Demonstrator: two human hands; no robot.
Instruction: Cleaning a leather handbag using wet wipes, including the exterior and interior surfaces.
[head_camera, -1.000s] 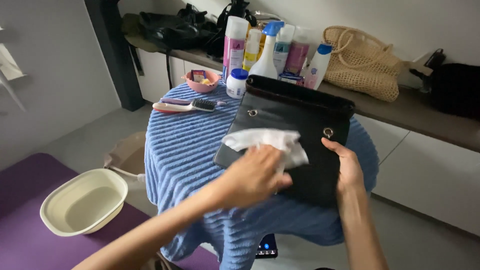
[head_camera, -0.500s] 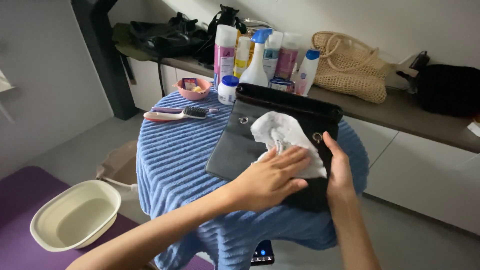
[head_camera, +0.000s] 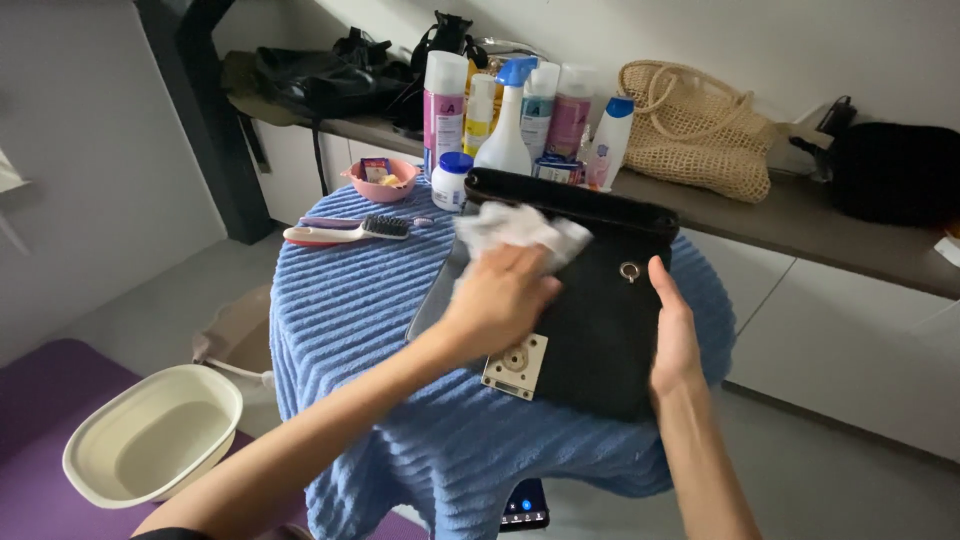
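A flat black handbag (head_camera: 600, 310) with a metal ring and a beige clasp plate lies on a round table draped in a blue ribbed towel (head_camera: 370, 330). My left hand (head_camera: 500, 295) presses a crumpled white cloth (head_camera: 515, 228) against the bag's upper left part. My right hand (head_camera: 673, 330) lies flat along the bag's right edge, fingers together, steadying it.
Behind the bag stand several spray and cleaner bottles (head_camera: 510, 115), a small white jar (head_camera: 452, 180) and a pink bowl (head_camera: 380, 180). A brush (head_camera: 345, 232) lies on the towel's left. A cream basin (head_camera: 150, 445) sits on a purple mat. A woven bag (head_camera: 690, 130) rests on the counter.
My left hand has slid the white cloth from the bag's right middle up toward its upper left edge. The beige clasp plate now shows. My right hand stays at the right edge.
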